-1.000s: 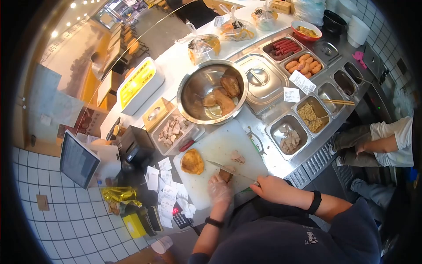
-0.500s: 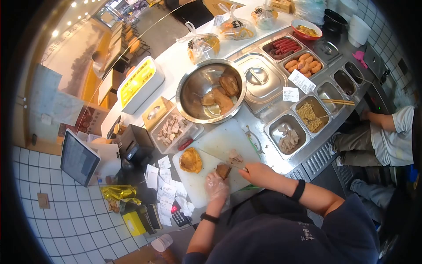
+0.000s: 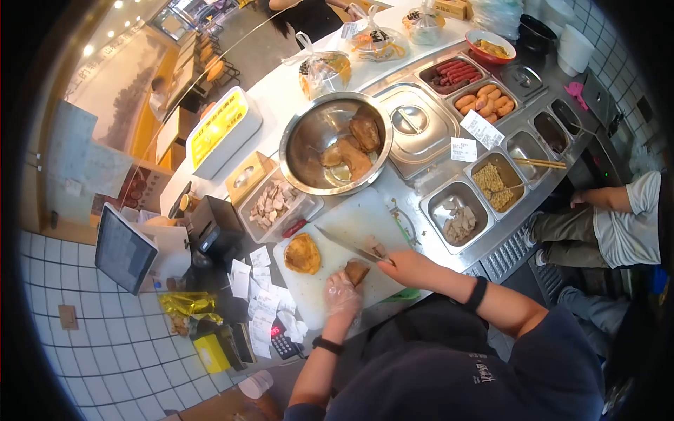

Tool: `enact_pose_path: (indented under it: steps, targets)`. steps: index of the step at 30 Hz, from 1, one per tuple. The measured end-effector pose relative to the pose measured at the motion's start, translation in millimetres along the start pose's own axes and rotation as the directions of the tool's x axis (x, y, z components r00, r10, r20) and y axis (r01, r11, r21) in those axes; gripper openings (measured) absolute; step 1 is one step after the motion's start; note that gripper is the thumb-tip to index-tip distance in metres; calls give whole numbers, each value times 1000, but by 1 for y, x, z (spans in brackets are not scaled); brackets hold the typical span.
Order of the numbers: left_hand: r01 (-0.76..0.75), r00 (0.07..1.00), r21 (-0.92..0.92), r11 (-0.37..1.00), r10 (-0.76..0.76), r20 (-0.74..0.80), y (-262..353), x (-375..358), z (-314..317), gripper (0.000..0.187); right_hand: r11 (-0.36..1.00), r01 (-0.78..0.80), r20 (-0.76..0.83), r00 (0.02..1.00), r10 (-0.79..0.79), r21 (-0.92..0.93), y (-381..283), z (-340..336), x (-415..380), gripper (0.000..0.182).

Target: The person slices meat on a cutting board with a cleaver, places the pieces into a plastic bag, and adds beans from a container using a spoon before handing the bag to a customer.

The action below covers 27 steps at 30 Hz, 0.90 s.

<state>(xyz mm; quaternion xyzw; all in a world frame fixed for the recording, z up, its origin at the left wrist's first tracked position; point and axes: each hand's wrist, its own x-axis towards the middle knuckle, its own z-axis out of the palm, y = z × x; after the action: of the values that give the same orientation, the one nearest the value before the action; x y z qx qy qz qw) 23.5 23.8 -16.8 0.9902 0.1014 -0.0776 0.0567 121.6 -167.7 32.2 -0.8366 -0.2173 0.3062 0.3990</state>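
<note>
My left hand [image 3: 343, 295], in a clear plastic glove, grips a brown piece of braised meat [image 3: 357, 271] on the white cutting board [image 3: 337, 288]. My right hand [image 3: 407, 269] is closed round the handle of a knife [image 3: 349, 245]. Its blade points to the upper left over the board, just above the meat. A few pale cut slices [image 3: 375, 247] lie by the blade near my right hand, partly hidden. To the left on the board rests a flat golden-brown piece of food [image 3: 302, 253], with a small dark red object [image 3: 295, 227] above it.
A steel bowl [image 3: 291, 175] with large brown pieces stands behind the board, beside a tub of chopped meat [image 3: 269, 205]. Steel pans with meat [image 3: 460, 223], yellow beans [image 3: 495, 184] and sausages [image 3: 453, 74] line the right. Receipts [image 3: 263, 309] lie left. Another person [image 3: 604, 217] stands at right.
The knife has turned and lifted off the cut, its blade now showing along the board. My right hand has shifted slightly up. My left hand still holds the meat.
</note>
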Motion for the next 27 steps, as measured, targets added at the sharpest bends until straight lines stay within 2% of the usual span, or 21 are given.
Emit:
enact_pose_path:
  steps: [3,6,10,13,16,19,23,27]
  targets:
    - [4,999,-13,1000,-4,44,2,2,-3,49,995,-26,75,997,33,-100,-11,-8,-32,42]
    - [2,997,-4,1000,-2,76,-2,6,-1,50,994,-25,-31,999,22,-105,-14,28,-25,45]
    - [-42,998,40,998,41,38,-5,4,1,50,999,24,-146,989,-18,34,-4,51,14,41]
    - [-49,997,15,999,47,65,-3,2,-5,51,993,35,-135,991,-20,109,12,34,25,42]
    - [-27,997,34,999,25,78,-1,2,-5,52,997,31,-121,992,-23,70,8,6,1,44]
    - [-36,995,36,999,32,99,-3,4,-7,52,996,-91,144,986,88,10,-8,-20,-26,43]
    - [-68,995,24,997,66,75,-3,7,-8,51,999,29,-74,997,-32,-32,4,33,-16,42]
    - [-91,990,6,996,90,106,-8,7,-7,52,999,11,-114,993,-6,39,-4,51,10,43]
